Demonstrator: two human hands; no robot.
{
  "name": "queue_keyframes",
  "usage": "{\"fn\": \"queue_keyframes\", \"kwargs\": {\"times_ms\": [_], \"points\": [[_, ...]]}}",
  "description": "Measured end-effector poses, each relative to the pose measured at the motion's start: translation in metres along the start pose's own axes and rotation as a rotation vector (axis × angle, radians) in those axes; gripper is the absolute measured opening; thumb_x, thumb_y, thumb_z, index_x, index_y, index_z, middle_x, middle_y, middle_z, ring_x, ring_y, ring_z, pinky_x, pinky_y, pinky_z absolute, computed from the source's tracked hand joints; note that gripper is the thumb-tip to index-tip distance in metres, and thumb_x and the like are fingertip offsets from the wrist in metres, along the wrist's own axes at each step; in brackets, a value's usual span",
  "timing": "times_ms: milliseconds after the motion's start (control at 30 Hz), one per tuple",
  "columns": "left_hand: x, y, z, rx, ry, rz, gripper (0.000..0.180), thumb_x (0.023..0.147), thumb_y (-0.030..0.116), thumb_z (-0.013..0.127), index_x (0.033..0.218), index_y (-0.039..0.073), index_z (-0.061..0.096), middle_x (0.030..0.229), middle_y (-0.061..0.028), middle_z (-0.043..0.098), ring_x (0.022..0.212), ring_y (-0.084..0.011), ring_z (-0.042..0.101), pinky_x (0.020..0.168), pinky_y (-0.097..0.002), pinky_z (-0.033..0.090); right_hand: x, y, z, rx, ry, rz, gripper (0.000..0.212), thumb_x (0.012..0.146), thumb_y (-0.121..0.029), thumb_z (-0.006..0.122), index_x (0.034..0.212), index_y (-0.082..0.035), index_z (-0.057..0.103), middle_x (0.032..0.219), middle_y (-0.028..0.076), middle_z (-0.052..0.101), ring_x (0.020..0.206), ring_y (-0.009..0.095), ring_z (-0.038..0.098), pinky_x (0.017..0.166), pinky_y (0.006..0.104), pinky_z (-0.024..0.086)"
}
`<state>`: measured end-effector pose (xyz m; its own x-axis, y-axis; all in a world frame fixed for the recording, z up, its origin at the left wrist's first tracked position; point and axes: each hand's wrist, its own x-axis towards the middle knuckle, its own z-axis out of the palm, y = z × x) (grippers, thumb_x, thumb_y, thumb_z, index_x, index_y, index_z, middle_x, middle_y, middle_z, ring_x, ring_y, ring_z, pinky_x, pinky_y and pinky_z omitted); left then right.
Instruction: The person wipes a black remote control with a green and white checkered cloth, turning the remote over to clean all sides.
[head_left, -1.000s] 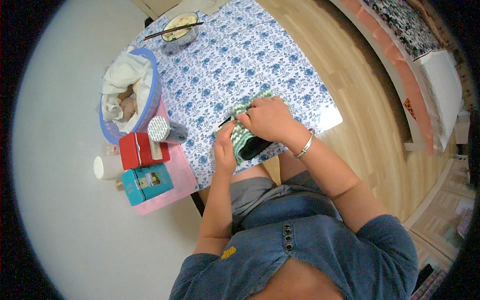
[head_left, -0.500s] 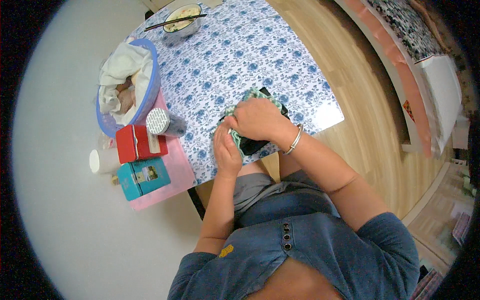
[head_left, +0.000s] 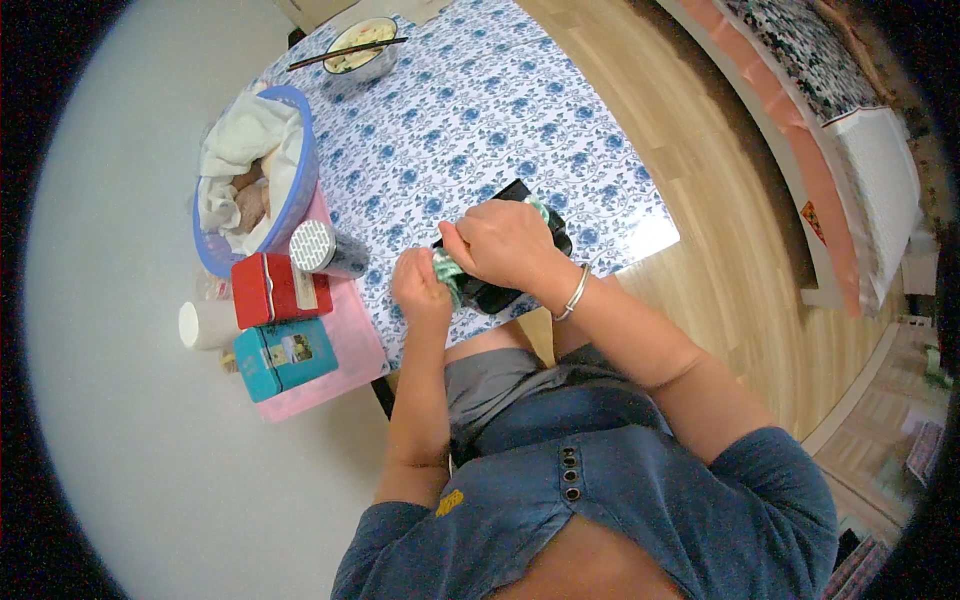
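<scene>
Both of my hands are closed on a green-and-white cloth (head_left: pixel 447 269), which is bunched up and mostly covered by my fingers. My right hand (head_left: pixel 503 243), with a silver bangle at the wrist, is curled over it in a fist. At the cloth's left end, my left hand (head_left: pixel 420 287) has its fingers folded in. Under my right hand lies a dark black object (head_left: pixel 492 297) near the table's front edge. Its far corner and right side stick out, but its kind cannot be made out. A small patch of the cloth also shows beyond my right knuckles.
A blue-and-white flowered cover lies on the table (head_left: pixel 460 130). Along its left side stand a blue basket (head_left: pixel 308 150) with white cloth, a lidded canister (head_left: pixel 318 248), a red tin (head_left: pixel 272 290) and a teal tin (head_left: pixel 285 358). A bowl (head_left: pixel 372 66) with chopsticks stands at the far end.
My left hand has moved left and its fingers have folded in around the cloth's end. My right hand has shifted slightly left. More of the black object shows.
</scene>
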<state>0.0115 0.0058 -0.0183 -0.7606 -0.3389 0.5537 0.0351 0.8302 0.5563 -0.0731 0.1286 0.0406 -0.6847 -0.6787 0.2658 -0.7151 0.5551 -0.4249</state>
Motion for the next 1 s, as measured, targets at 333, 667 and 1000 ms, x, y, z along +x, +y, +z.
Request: {"fn": "queue_keyframes", "kwargs": {"times_ms": [333,667,1000], "points": [[0.000,0.051,-0.010,-0.133,-0.327,0.116,0.027,0.084,0.020,0.056,0.104,0.001,0.055,0.104,-0.0139,0.058,0.093,-0.0310,0.055,0.077,-0.0401,0.043,-0.051,0.036,-0.022,0.017,0.281,-0.049,0.021,0.075,-0.025,0.064,0.090,-0.010,0.063,0.094,0.004,0.060,0.093,0.022,0.054,0.073,0.0339,0.041],[0.030,0.066,-0.016,-0.079,-0.749,-0.036,0.058,0.074,0.029,0.067,0.121,0.004,0.045,0.114,-0.0200,0.053,0.104,-0.0376,0.051,0.086,-0.0406,0.041,-0.013,0.060,-0.027,0.164,-0.317,0.232,0.039,0.082,-0.032,0.041,0.078,-0.001,0.065,0.082,0.019,0.061,0.083,0.036,0.058,0.071,0.0448,0.047],[0.040,0.064,0.003,0.021,-0.843,-0.058,0.061,0.073,0.036,0.067,0.119,0.004,0.043,0.115,-0.0194,0.051,0.105,-0.0377,0.050,0.085,-0.0413,0.042,-0.008,0.072,-0.022,0.290,-0.321,0.095,0.042,0.081,-0.031,0.040,0.087,0.003,0.064,0.100,0.022,0.058,0.093,0.036,0.056,0.085,0.0408,0.043]]}}
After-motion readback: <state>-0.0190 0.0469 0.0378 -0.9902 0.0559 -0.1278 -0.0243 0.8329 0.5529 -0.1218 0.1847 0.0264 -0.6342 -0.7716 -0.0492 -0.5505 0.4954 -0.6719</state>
